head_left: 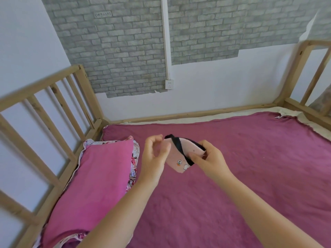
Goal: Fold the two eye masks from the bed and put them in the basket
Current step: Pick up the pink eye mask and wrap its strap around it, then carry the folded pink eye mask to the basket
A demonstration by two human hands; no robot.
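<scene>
Home bedroom, wooden-framed bed (86, 97), pink pillow (93, 176), brick-pattern wallpaper (125, 42)

Handwritten mark (103, 14) on grey brick wallpaper (125, 42), upper left of wall: a few characters in brackets, too blurred to read. Pink eye mask (176, 162) carries a small cartoon print, no legible letters. Wall socket (169, 84): no readable label. No other text found.

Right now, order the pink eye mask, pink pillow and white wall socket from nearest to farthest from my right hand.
1. Pink eye mask, pinched in the right hand.
2. Pink pillow, far left.
3. White wall socket, up on the wall.
</scene>
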